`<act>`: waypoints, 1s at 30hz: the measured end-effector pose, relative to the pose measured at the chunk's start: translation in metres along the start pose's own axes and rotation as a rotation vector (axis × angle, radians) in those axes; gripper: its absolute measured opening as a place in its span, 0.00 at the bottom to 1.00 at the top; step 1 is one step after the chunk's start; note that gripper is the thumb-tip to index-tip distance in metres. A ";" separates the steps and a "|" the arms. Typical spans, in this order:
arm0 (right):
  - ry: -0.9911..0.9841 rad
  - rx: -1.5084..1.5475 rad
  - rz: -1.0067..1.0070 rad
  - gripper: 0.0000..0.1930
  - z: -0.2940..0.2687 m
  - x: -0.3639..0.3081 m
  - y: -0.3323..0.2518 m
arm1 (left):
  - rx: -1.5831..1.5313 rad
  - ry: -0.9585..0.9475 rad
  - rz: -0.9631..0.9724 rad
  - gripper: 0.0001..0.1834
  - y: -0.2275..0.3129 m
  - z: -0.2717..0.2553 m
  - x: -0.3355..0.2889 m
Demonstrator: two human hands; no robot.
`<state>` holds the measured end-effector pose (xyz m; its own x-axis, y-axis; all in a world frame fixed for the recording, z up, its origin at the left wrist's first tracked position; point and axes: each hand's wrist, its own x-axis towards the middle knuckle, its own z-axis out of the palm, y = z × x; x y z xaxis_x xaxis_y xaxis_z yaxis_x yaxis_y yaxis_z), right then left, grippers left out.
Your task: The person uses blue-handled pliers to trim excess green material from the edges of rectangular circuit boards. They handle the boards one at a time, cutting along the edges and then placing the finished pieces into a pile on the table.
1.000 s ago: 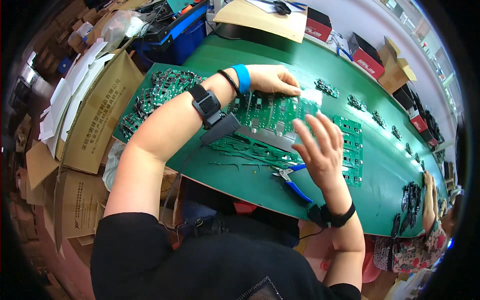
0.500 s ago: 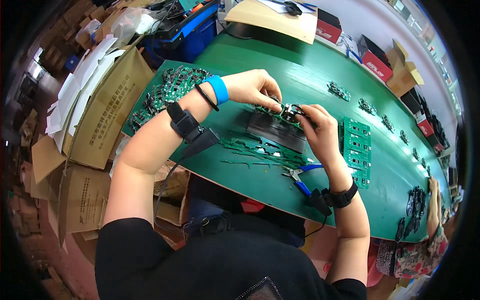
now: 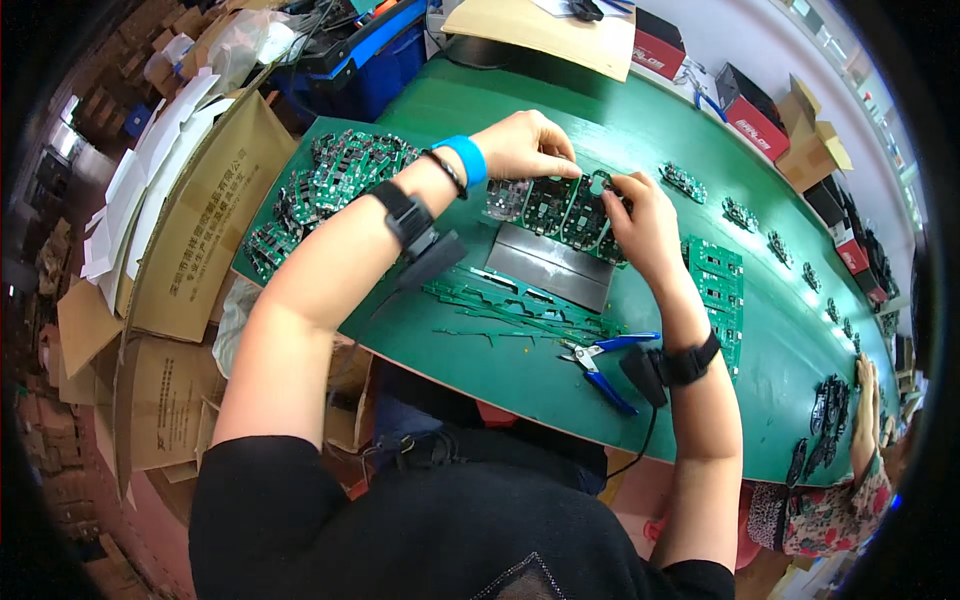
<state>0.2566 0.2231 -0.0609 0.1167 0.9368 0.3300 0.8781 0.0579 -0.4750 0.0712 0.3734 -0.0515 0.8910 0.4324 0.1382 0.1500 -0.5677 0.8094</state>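
Note:
A green circuit board panel [image 3: 565,212] with dark components stands tilted up between my two hands, its face toward me. My left hand [image 3: 530,148] pinches its upper edge, thumb against fingers. At the panel's right end, my right hand [image 3: 645,222] grips the edge with curled fingers. Below the panel a dark grey flat block [image 3: 550,266] lies on the table. Nearer to me are thin green board offcut strips [image 3: 500,303]. Blue-handled cutters [image 3: 602,368] lie with jaws open, left of my right wrist.
A heap of circuit boards [image 3: 345,175] covers the table's left end. Uncut green panels [image 3: 715,300] lie right of my right hand. A row of small boards [image 3: 740,213] runs toward a co-worker's arm [image 3: 866,420]. Cardboard boxes [image 3: 195,240] crowd the left side.
The panel has tipped up, so its component face now shows. My left hand has moved up and right, uncovering more of the grey block.

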 end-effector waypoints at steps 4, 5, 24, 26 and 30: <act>-0.324 0.064 0.252 0.16 0.016 0.035 0.028 | 0.088 -0.174 -0.208 0.23 -0.045 -0.001 0.034; -0.345 0.084 0.287 0.16 0.020 0.039 0.032 | 0.097 -0.198 -0.250 0.25 -0.046 -0.002 0.037; 0.140 0.305 -0.010 0.11 -0.045 -0.045 -0.014 | -0.375 0.369 -0.440 0.15 -0.049 -0.021 0.094; 0.156 0.353 0.090 0.11 -0.044 -0.055 -0.007 | -0.439 0.339 -0.495 0.14 -0.064 0.007 0.117; 0.172 0.418 0.145 0.10 -0.043 -0.065 -0.002 | -0.513 0.361 -0.605 0.13 -0.079 0.041 0.145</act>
<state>0.2676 0.1472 -0.0460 0.3303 0.8769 0.3493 0.5892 0.0976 -0.8021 0.2061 0.4519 -0.1185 0.5178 0.8026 -0.2962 0.2649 0.1788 0.9476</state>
